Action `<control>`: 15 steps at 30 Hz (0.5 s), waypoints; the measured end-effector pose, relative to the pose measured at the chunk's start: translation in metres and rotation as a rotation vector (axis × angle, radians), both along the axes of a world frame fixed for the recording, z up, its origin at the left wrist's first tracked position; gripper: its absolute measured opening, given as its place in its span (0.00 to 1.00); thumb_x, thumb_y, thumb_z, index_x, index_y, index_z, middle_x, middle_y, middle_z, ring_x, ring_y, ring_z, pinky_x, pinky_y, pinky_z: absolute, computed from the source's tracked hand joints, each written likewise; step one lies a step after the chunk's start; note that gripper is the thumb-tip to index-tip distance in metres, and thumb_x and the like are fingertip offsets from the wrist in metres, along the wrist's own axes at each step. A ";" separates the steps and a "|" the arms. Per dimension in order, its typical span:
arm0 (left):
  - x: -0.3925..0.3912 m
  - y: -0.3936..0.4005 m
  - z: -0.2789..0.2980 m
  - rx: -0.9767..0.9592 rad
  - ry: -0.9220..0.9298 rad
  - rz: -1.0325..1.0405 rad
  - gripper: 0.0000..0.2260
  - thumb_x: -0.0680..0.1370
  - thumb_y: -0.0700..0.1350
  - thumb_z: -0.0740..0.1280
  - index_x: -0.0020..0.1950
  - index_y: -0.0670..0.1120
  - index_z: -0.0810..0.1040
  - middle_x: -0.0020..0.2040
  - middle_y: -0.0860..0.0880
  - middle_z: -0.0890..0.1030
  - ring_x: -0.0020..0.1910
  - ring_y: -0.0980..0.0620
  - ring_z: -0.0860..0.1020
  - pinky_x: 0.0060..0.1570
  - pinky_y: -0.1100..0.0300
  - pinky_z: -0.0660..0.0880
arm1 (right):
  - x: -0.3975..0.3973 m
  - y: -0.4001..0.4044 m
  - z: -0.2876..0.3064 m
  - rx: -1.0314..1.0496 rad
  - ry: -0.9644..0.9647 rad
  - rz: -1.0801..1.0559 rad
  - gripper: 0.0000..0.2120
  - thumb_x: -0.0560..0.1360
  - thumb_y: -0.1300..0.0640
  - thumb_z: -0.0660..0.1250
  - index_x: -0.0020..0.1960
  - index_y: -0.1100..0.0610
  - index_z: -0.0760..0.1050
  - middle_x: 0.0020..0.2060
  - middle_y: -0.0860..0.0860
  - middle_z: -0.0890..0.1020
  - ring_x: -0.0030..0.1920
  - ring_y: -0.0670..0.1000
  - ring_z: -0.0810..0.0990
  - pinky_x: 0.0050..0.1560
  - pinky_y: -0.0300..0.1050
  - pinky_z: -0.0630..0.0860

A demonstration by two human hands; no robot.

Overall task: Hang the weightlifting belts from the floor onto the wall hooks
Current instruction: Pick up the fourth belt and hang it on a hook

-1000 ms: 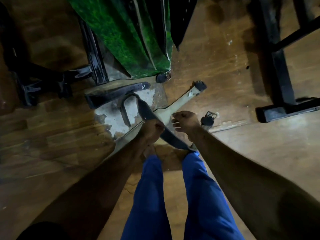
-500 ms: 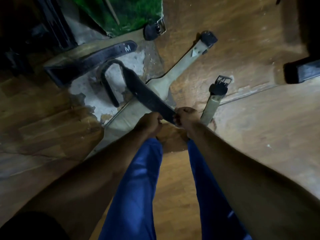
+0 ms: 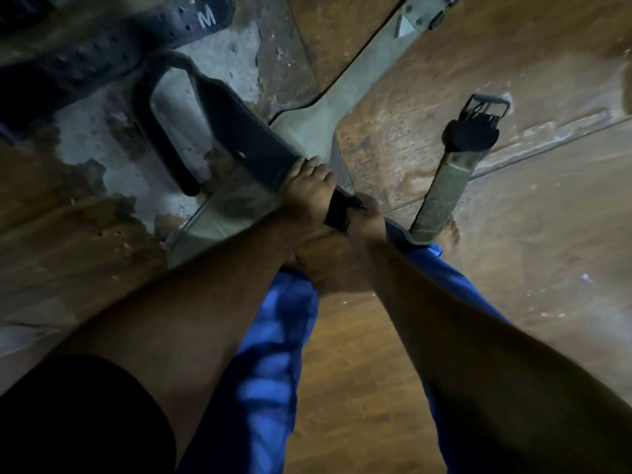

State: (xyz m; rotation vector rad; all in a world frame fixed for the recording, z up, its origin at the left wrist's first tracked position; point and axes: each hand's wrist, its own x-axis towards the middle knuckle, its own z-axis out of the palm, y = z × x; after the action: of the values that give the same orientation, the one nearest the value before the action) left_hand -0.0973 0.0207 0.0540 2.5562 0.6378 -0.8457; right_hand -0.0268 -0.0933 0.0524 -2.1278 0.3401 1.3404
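Worn wooden floor (image 3: 513, 234), with a patch of bare concrete (image 3: 219, 56) far left. Both hands grip the dark belt (image 3: 246, 131) near centre: left hand (image 3: 307, 189) curled over its wide section, right hand (image 3: 366, 217) clamped on it just beside. Far end of that belt loops on the concrete. It crosses over a pale tan belt (image 3: 328, 107) lying flat on the floor. Black belt marked "M" (image 3: 136, 39) lies far left. Another tan belt end with a buckle (image 3: 451, 176) sits right of the hands. Blue trousers (image 3: 266, 371) below.
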 end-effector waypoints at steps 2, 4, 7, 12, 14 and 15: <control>0.008 0.002 -0.010 0.021 0.047 -0.023 0.20 0.79 0.49 0.57 0.65 0.43 0.79 0.62 0.42 0.81 0.68 0.40 0.75 0.72 0.47 0.65 | 0.001 0.000 -0.006 -0.004 -0.033 0.059 0.21 0.79 0.66 0.60 0.71 0.56 0.72 0.50 0.55 0.79 0.44 0.52 0.79 0.43 0.43 0.76; 0.015 0.005 -0.013 0.072 0.089 -0.061 0.16 0.80 0.50 0.60 0.65 0.46 0.78 0.61 0.44 0.79 0.64 0.42 0.73 0.70 0.47 0.64 | 0.003 0.000 -0.008 -0.015 -0.063 0.151 0.21 0.79 0.63 0.62 0.70 0.54 0.72 0.53 0.54 0.80 0.52 0.55 0.80 0.53 0.49 0.79; 0.018 0.014 -0.018 0.111 0.072 -0.094 0.16 0.81 0.54 0.62 0.63 0.49 0.79 0.59 0.46 0.78 0.63 0.43 0.73 0.71 0.46 0.61 | 0.006 0.003 -0.001 -0.054 -0.084 0.241 0.18 0.77 0.61 0.64 0.66 0.52 0.74 0.51 0.51 0.80 0.56 0.57 0.82 0.59 0.54 0.80; -0.001 0.035 0.002 -0.062 -0.020 -0.010 0.17 0.80 0.55 0.64 0.64 0.49 0.79 0.61 0.48 0.81 0.62 0.44 0.76 0.73 0.51 0.58 | 0.000 0.003 0.030 -0.001 -0.139 0.254 0.16 0.79 0.61 0.64 0.65 0.52 0.76 0.50 0.50 0.81 0.55 0.55 0.82 0.55 0.48 0.79; -0.006 0.043 0.024 -0.105 -0.120 0.059 0.14 0.79 0.54 0.66 0.57 0.47 0.82 0.54 0.45 0.84 0.57 0.41 0.79 0.68 0.51 0.62 | -0.001 0.010 0.053 0.054 -0.199 0.265 0.15 0.79 0.61 0.63 0.65 0.53 0.76 0.54 0.52 0.83 0.55 0.55 0.82 0.55 0.47 0.78; -0.006 0.049 0.038 -0.133 -0.165 0.088 0.13 0.78 0.53 0.66 0.52 0.46 0.83 0.50 0.44 0.84 0.53 0.40 0.80 0.63 0.51 0.65 | -0.001 0.014 0.066 0.087 -0.229 0.268 0.16 0.79 0.61 0.62 0.65 0.53 0.76 0.56 0.53 0.83 0.56 0.55 0.81 0.56 0.48 0.78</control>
State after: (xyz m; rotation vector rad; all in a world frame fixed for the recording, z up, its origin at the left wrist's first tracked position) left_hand -0.1037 0.0698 0.0922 2.4285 0.6164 -0.6182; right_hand -0.0273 -0.0789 0.1184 -2.2826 -0.0984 1.2102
